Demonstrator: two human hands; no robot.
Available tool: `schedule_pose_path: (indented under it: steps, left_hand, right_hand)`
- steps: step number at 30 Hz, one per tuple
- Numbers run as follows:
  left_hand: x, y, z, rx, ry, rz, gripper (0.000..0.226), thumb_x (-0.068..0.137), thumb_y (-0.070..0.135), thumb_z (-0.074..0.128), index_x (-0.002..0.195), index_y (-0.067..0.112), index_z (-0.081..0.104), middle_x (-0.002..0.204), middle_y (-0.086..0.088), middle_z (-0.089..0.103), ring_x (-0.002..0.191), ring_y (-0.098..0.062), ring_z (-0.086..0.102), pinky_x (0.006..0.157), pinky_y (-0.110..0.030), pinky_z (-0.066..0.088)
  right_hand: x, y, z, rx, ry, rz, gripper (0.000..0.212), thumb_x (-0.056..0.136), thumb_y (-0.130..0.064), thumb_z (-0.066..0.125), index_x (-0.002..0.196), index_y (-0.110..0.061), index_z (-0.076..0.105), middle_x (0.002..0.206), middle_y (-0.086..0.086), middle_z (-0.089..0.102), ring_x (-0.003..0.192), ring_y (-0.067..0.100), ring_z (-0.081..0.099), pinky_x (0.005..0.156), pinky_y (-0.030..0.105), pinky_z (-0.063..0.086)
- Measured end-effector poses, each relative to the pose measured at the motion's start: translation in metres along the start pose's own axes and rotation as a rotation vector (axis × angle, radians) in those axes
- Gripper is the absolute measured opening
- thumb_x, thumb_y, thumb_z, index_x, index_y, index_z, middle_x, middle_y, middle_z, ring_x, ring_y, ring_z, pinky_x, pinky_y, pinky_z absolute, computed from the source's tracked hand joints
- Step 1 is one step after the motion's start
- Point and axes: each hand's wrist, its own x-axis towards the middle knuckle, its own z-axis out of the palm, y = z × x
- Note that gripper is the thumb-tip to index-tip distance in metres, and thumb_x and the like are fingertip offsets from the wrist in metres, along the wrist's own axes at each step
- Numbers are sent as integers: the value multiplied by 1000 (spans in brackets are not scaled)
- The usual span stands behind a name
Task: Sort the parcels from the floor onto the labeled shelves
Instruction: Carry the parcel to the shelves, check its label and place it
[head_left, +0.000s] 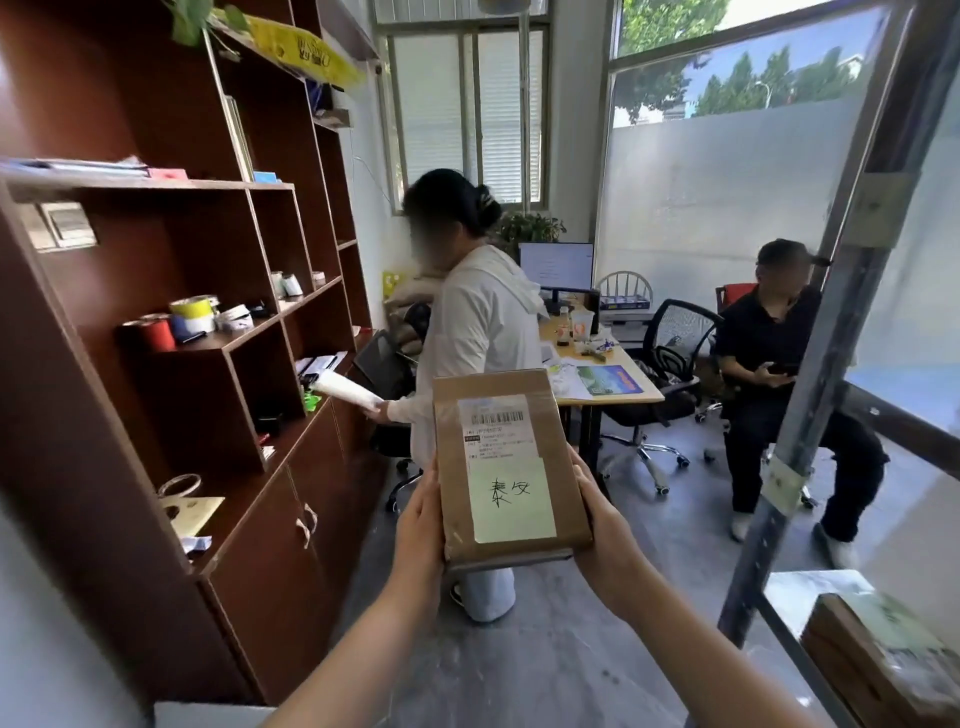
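Brown cardboard parcel (511, 467) upright between left hand (418, 525) and right hand (605, 535).

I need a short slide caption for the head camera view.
Both hands, left hand and right hand, hold a labeled brown parcel upright in an office.

A small office with a big window and lots of daylight

A tall brown bookcase (171, 322) stands on the left wall, the floor (545, 649) is grey, a desk (613, 387) with a computer screen (556, 267) sits at the back, and a black chair (670, 358) is beside it; green trees show through the window (737, 67).
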Motion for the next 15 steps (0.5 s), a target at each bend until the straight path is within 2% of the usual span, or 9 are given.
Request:
schedule_pose_path:
  steps: [3, 9, 15]
  left_hand:
    - [7, -5, 10, 0, -35, 24, 36, 107, 36, 47, 141, 33, 60, 135, 7, 69, 125, -14, 65, 111, -46, 48]
    - [30, -15, 13, 46, -34, 35, 38, 107, 39, 47, 141, 31, 60, 139, 4, 67, 130, -17, 61, 114, -49, 44]
    - [58, -15, 4, 17, -71, 18, 40, 106, 40, 46, 140, 25, 61, 136, -2, 69, 128, -24, 63, 113, -53, 45]
  right_hand:
    - [6, -1, -13, 5, 1, 22, 38, 109, -31, 27, 139, -42, 48, 131, -15, 67, 118, 7, 64, 86, 26, 51]
    - [22, 0, -18, -28, 8, 21, 41, 109, -33, 26, 145, -41, 45, 136, -11, 64, 125, 12, 61, 96, 33, 48]
    - [44, 2, -7, -17, 44, -3, 40, 109, -34, 29, 145, -40, 46, 136, -8, 65, 125, 15, 61, 96, 35, 49]
